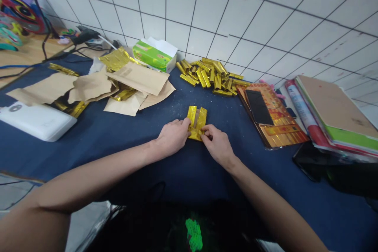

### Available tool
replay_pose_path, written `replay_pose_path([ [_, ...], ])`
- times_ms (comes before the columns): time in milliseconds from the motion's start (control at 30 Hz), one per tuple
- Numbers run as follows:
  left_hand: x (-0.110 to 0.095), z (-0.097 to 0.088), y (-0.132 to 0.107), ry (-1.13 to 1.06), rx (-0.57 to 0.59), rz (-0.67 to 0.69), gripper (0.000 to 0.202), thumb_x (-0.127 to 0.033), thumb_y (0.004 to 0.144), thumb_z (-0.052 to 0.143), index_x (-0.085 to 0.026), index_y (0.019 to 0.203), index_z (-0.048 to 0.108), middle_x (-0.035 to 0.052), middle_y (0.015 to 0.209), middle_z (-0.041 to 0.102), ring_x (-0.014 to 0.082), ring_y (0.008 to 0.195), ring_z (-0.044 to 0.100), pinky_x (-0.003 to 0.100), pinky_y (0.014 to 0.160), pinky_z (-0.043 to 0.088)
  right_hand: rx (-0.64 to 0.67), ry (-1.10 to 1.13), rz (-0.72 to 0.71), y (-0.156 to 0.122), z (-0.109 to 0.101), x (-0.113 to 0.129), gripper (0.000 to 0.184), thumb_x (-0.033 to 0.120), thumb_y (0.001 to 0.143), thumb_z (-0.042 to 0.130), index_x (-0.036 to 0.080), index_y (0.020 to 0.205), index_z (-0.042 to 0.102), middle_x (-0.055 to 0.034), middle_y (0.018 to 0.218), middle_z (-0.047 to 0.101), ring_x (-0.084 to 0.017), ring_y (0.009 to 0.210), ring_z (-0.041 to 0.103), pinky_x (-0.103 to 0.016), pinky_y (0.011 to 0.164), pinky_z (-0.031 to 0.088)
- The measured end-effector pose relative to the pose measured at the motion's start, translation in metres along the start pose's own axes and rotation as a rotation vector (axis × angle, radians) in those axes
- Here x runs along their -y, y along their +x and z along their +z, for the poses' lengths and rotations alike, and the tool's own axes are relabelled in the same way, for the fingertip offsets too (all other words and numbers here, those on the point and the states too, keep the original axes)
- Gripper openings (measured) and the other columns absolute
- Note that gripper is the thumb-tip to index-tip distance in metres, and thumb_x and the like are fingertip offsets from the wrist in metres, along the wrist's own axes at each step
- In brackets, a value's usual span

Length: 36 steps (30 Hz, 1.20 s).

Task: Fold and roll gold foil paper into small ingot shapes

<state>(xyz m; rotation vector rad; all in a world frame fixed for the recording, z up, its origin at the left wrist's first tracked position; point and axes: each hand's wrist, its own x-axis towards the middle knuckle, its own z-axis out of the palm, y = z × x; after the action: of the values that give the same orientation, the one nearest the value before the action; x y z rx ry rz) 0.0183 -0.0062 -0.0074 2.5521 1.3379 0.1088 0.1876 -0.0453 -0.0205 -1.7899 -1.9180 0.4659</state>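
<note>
A small sheet of gold foil paper (197, 120), partly folded, lies on the dark blue cloth (118, 141) in front of me. My left hand (173, 136) pinches its left edge with curled fingers. My right hand (217, 143) pinches its lower right corner. Both hands rest on the cloth. Behind them, against the tiled wall, sits a pile of several folded gold paper ingots (209, 76).
Brown and gold paper sheets (118, 82) lie scattered at the left, with a green tissue box (153, 55) behind. A white device (35, 120) sits at far left. At the right, a phone (259, 107) rests on a gold paper stack (280, 130), beside books (333, 118).
</note>
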Motion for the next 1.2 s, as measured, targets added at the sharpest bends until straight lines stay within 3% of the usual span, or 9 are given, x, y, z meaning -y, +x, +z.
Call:
replay_pose_path([
  [267,0.001,0.001,-0.002,0.081,-0.059,0.013,0.023,-0.031,0.083,0.05,-0.014,0.099,0.05,0.0096,0.091,0.061,0.0245,0.089,0.056,0.034,0.073,0.046,-0.005,-0.093,-0.026,-0.001,0.004,-0.003,0.011,0.016,0.076,0.05,0.02,0.087,0.052,0.0001,0.062,0.06,-0.019,0.067,0.058,-0.029,0.062,0.041],
  [367,0.003,0.001,-0.004,0.126,-0.116,0.146,0.029,-0.02,0.084,0.045,-0.019,0.114,0.049,0.0121,0.115,0.054,0.0267,0.11,0.048,0.039,0.087,0.04,-0.006,-0.12,-0.038,-0.002,0.005,-0.003,0.007,0.017,0.078,0.049,0.02,0.084,0.051,-0.0017,0.067,0.061,-0.02,0.069,0.058,-0.03,0.063,0.042],
  [433,0.005,0.002,-0.003,0.121,-0.124,0.288,0.044,-0.011,0.084,0.04,-0.025,0.126,0.041,0.0091,0.135,0.041,0.0254,0.127,0.033,0.042,0.098,0.031,-0.012,-0.145,-0.058,-0.003,0.006,-0.004,0.005,0.018,0.079,0.048,0.02,0.082,0.051,-0.0034,0.071,0.063,-0.02,0.071,0.058,-0.031,0.065,0.042],
  [533,0.01,0.006,-0.001,0.085,-0.067,0.423,0.049,-0.007,0.083,0.036,-0.022,0.13,0.038,0.0048,0.145,0.031,0.0232,0.135,0.018,0.047,0.107,0.017,-0.016,-0.146,-0.098,-0.004,0.007,-0.005,0.007,0.016,0.08,0.047,0.02,0.079,0.053,-0.0037,0.071,0.063,-0.019,0.071,0.059,-0.032,0.068,0.043],
  [633,0.015,0.011,0.001,0.059,-0.024,0.44,0.046,-0.007,0.082,0.035,-0.016,0.127,0.043,0.0063,0.141,0.037,0.0226,0.135,0.021,0.046,0.108,0.016,-0.026,-0.144,-0.13,-0.005,0.007,-0.005,0.01,0.015,0.08,0.047,0.02,0.078,0.055,-0.0034,0.072,0.065,-0.019,0.072,0.059,-0.032,0.072,0.043],
  [833,0.019,0.016,0.004,0.003,-0.005,0.413,0.048,-0.006,0.081,0.039,-0.014,0.127,0.045,0.0065,0.139,0.04,0.0177,0.133,0.028,0.032,0.108,0.023,-0.077,-0.243,-0.232,-0.007,0.007,-0.004,0.016,0.013,0.082,0.046,0.018,0.071,0.058,-0.0035,0.07,0.065,-0.017,0.07,0.059,-0.029,0.073,0.043],
  [1067,0.022,0.013,0.005,0.004,0.051,0.419,0.051,-0.007,0.08,0.038,-0.018,0.13,0.042,0.0046,0.142,0.035,0.0161,0.134,0.025,0.034,0.109,0.021,-0.084,-0.516,-0.344,-0.014,-0.001,0.002,0.022,0.025,0.086,0.047,0.017,0.076,0.065,-0.0027,0.067,0.062,-0.015,0.063,0.055,-0.028,0.067,0.037],
  [1200,0.024,0.012,0.004,0.003,0.066,0.439,0.058,-0.004,0.077,0.037,-0.019,0.133,0.037,0.0039,0.144,0.032,0.0141,0.135,0.022,0.034,0.11,0.018,-0.06,-0.567,-0.373,-0.015,-0.003,0.004,0.021,0.025,0.086,0.048,0.017,0.079,0.067,-0.0024,0.068,0.063,-0.014,0.063,0.054,-0.028,0.066,0.034],
])
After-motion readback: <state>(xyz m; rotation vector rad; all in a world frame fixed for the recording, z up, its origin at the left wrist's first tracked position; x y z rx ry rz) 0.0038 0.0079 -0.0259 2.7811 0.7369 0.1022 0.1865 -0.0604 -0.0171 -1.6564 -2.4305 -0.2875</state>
